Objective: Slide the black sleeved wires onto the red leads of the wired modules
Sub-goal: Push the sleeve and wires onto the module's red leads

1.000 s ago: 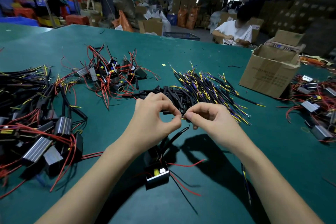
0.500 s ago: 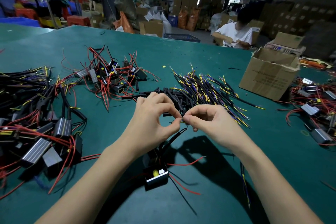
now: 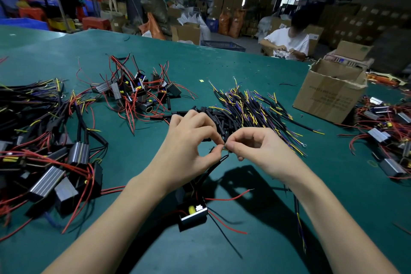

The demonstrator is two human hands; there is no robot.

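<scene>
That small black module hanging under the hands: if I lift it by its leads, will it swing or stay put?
The module would likely dangle and swing: its red leads curve loosely, so they look floppy. It seems light, since thin wires rise from it to the left hand and right hand. Boxy, so unlikely to roll.

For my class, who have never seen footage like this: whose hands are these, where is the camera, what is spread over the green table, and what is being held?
There is no machine here. The camera sits on a worker's head and looks forward and down, so the two bare arms reaching in from below are that person's own. The left hand and right hand meet fingertip to fingertip, pinching thin wire ends between them; the join itself is too small to make out. Black wires run down from the hands to a small black module with loose red leads, lying on the green table. Behind the hands lies a heap of black sleeved wires with yellow and purple tips. Piles of more modules lie left and right, and a cardboard box stands on the right.
</scene>
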